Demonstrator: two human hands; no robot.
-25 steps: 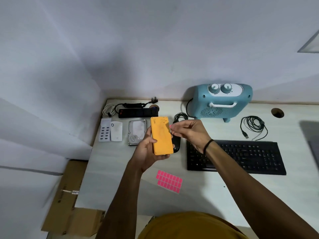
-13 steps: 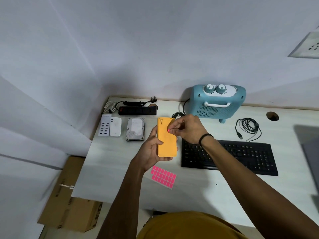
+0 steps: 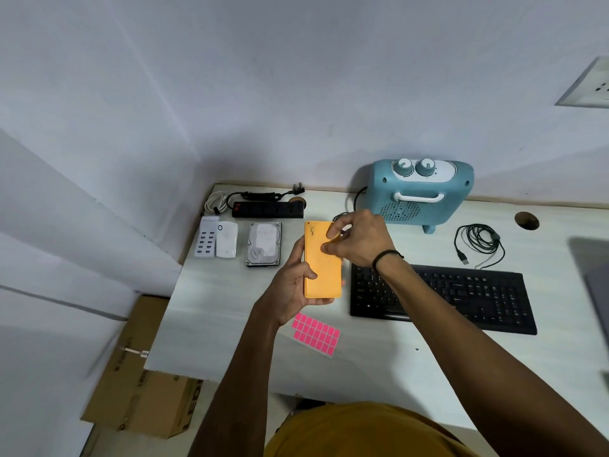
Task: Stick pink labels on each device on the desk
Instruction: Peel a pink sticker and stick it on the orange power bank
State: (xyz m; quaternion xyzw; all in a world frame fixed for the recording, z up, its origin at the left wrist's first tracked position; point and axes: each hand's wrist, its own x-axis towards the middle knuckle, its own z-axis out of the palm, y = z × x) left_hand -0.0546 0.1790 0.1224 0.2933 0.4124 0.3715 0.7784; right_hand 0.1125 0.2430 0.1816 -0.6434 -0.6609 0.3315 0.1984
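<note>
Left hand (image 3: 290,288) grips the orange device (image 3: 321,268), right hand's (image 3: 359,240) fingers pressing its far end; pink label sheet (image 3: 316,334) near, black keyboard (image 3: 461,298) right, hard drive (image 3: 263,244) left, on the white desk (image 3: 211,311).

Single head-worn view, looking forward and down from above the desk (image 3: 230,324), close over both forearms, facing the wall corner behind.
</note>
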